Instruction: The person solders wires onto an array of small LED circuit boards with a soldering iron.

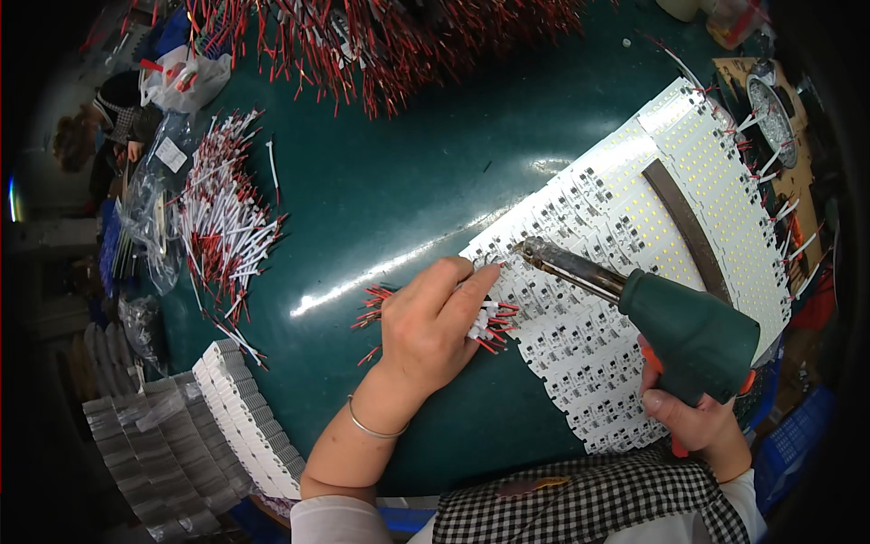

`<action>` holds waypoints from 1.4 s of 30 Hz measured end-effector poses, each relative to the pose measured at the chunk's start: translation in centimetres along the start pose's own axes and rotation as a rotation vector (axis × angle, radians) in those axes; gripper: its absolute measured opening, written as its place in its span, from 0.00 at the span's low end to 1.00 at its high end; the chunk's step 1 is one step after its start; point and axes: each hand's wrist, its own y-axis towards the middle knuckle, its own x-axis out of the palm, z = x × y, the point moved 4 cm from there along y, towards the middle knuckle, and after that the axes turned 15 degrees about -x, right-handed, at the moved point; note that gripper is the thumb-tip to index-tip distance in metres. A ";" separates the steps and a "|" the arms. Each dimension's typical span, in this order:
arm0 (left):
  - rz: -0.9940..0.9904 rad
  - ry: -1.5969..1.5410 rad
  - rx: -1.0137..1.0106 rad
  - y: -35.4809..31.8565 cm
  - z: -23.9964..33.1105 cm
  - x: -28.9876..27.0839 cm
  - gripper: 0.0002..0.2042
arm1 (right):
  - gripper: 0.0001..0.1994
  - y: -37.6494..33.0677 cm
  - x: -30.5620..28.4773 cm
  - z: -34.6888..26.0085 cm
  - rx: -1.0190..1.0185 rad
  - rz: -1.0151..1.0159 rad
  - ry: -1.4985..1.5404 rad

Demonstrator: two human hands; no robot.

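Two hands are busy in the head view: your left hand (424, 326) grasps a bunch of red and white wires (490, 323), ends poking out on both sides, while your right hand (686, 420) is wrapped around the handle of a green soldering gun (684, 331). Overlapping white circuit boards (580, 363) fan across the right of the green table (381, 181), a dark curved strip (686, 231) lying over them. The gun's tip (521, 247) is at their far-left edge; you can't tell whether it touches a pad. A burn looks the likeliest trouble, since your left fingertips sit just beside that probably hot tip and a small slip would close the gap. Dragging the bunch could also knock the boards out of line. Your left forearm slants in from the near side, back of hand up; your right hand sits nearer, aiming the barrel far-left.
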 end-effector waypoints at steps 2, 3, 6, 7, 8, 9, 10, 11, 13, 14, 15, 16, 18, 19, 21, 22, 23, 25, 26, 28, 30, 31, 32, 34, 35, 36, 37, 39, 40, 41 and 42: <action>0.003 0.007 -0.010 0.1 0.0 0.1 0.19 | 0.26 0.1 0.1 0.0 0.008 -0.023 -0.017; 0.005 0.015 -0.018 0.2 0.0 0.1 0.17 | 0.26 0.2 0.0 0.0 0.015 -0.019 -0.032; 0.007 -0.003 -0.019 0.3 0.2 0.2 0.19 | 0.26 0.0 0.1 -0.3 0.035 0.047 -0.018; 0.012 -0.020 -0.012 0.5 0.4 0.3 0.19 | 0.26 -0.1 -0.2 -0.7 0.051 0.114 0.004; -0.021 -0.018 -0.020 0.6 0.6 0.2 0.20 | 0.26 0.0 -0.2 -1.4 0.054 0.125 -0.017; -0.054 -0.019 -0.024 0.7 0.7 0.1 0.22 | 0.27 -0.1 -0.5 -2.1 0.125 0.260 0.060; -0.062 -0.017 -0.034 0.7 0.8 -0.3 0.23 | 0.28 -0.4 -1.1 -3.0 0.190 0.401 0.121; -0.075 -0.002 -0.053 0.6 1.0 -0.4 0.23 | 0.28 -0.7 -1.8 -3.6 0.186 0.430 0.071; -0.016 0.036 -0.067 0.7 1.2 -0.1 0.21 | 0.33 -2.2 -3.8 -3.8 0.031 0.755 0.195; 0.000 0.033 -0.082 0.3 1.1 -0.4 0.20 | 0.37 -2.6 -5.4 -3.3 -0.152 0.795 0.150; 0.009 0.015 -0.091 0.4 1.0 -0.3 0.20 | 0.36 -2.4 -7.1 -4.2 -0.235 0.789 0.097; 0.010 0.022 -0.094 0.2 1.0 -0.2 0.20 | 0.34 -3.0 -8.9 -4.5 -0.346 0.854 0.065; 0.021 0.014 -0.080 0.0 1.2 -0.1 0.19 | 0.30 -4.1 -12.4 -5.2 -0.487 0.976 -0.001; 0.018 0.020 -0.083 -0.1 1.2 0.1 0.20 | 0.29 -4.5 -13.9 -5.7 -0.516 1.039 -0.036; 0.024 0.018 -0.073 -0.1 1.2 0.5 0.20 | 0.26 -4.6 -16.9 -5.3 -0.539 1.072 -0.044; 0.009 0.032 -0.064 -0.1 1.3 0.7 0.21 | 0.21 -4.2 -18.4 -4.5 -0.482 1.107 0.022; -0.008 0.047 -0.058 -0.1 1.6 0.9 0.22 | 0.15 -3.8 -20.4 -3.0 -0.342 1.173 -0.046; -0.005 0.050 -0.061 -0.1 2.0 0.9 0.22 | 0.12 -1.8 -22.8 -0.5 -0.242 1.080 -0.272; -0.003 0.058 -0.074 -0.2 2.2 0.8 0.22 | 0.12 -1.8 -22.6 -0.6 -0.245 1.072 -0.262; -0.005 0.072 -0.090 -0.2 2.2 0.5 0.21 | 0.14 -2.4 -20.8 -1.3 -0.233 1.147 -0.267; -0.020 0.082 -0.088 -0.5 2.2 0.4 0.20 | 0.15 -2.7 -18.8 -2.1 -0.296 1.053 -0.277; -0.029 0.093 -0.076 -0.3 2.0 0.6 0.20 | 0.17 -2.7 -16.7 -3.5 -0.270 1.049 -0.310; -0.029 0.076 -0.053 -0.5 1.8 1.0 0.20 | 0.20 -3.2 -14.8 -4.2 -0.283 1.002 -0.278; -0.023 0.068 0.013 -0.1 1.9 1.6 0.20 | 0.30 -4.4 -11.8 -4.8 -0.375 0.831 -0.159; -0.021 0.089 0.041 -0.2 2.0 1.6 0.20 | 0.33 -4.5 -9.6 -5.0 -0.322 0.753 -0.072; -0.002 0.076 0.045 -0.3 2.0 1.6 0.20 | 0.34 -4.6 -7.9 -4.5 -0.279 0.737 -0.049; -0.007 0.093 0.026 -0.5 1.6 1.6 0.20 | 0.36 -5.1 -6.2 -3.8 -0.117 0.703 -0.017; -0.009 0.068 0.032 -0.5 1.3 1.9 0.20 | 0.37 -3.9 -3.5 -3.1 0.046 0.638 0.070; 0.000 0.065 0.040 -0.4 1.2 1.7 0.20 | 0.35 -3.9 -3.1 -2.4 0.043 0.477 0.028; -0.003 0.073 0.029 -0.5 1.1 1.7 0.20 | 0.34 -4.1 -3.0 -1.3 0.036 0.319 -0.014; -0.006 0.065 0.017 -0.5 1.0 1.5 0.20 | 0.32 -3.7 -2.9 -1.0 0.031 0.090 -0.137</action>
